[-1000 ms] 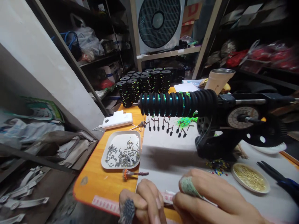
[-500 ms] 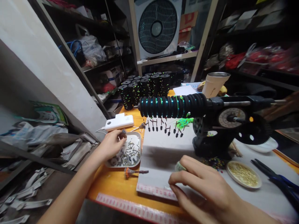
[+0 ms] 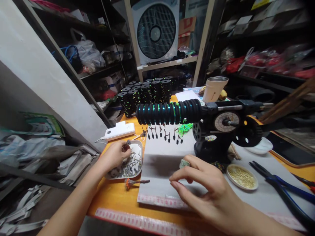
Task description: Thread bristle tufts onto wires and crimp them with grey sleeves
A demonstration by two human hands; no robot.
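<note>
My left hand (image 3: pixel 113 156) reaches over the white tray (image 3: pixel 139 167) of small metal parts. Its fingers are pressed together near the tray's back left corner, and what they pinch is hidden. A dark grey bit shows at one fingertip. My right hand (image 3: pixel 208 186) hovers above the grey sheet (image 3: pixel 157 177), its thumb and a finger bent into a near-closed pinch; anything between them is too small to tell. A greenish wrap (image 3: pixel 184 163) covers another fingertip. Behind the hands, a black ribbed roller (image 3: pixel 168 112) with green and teal strands spans a geared machine (image 3: pixel 226 123), small dark pieces hanging below.
An orange-tufted tool (image 3: pixel 128 183) lies beside the tray. At the right are a dish of golden bits (image 3: pixel 242 177) and dark pliers (image 3: pixel 273 180). Black spool stacks (image 3: pixel 146 93), a cup (image 3: pixel 214 89) and a white power bank (image 3: pixel 119 130) stand farther back.
The view has shifted, so the table and machine appear farther left. My left fingers have curled more closely over the tray. My right hand remains over the sheet, its pinch turned slightly.
</note>
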